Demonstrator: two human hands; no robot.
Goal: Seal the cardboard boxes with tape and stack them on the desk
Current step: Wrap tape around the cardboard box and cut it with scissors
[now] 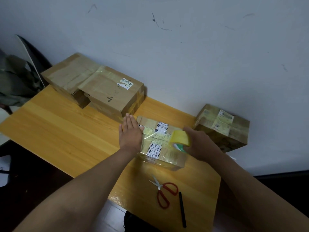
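A small cardboard box (163, 148) with black-and-white printed tape lies in the middle of the wooden desk (58, 131). My left hand (130, 133) presses flat with straight fingers on the box's left end. My right hand (199, 143) grips a yellow tape roll (180, 138) held over the box's right part, and a clear strip runs from it across the top. Two larger taped boxes (110, 92) (70, 74) stand at the back left, one overlapping the other. Another taped box (222, 128) sits at the back right by the wall.
Red-handled scissors (165, 193) and a black pen (182, 210) lie near the desk's front right edge. A dark chair with green cloth (18, 77) stands left of the desk. The white wall (184, 56) runs right behind the boxes.
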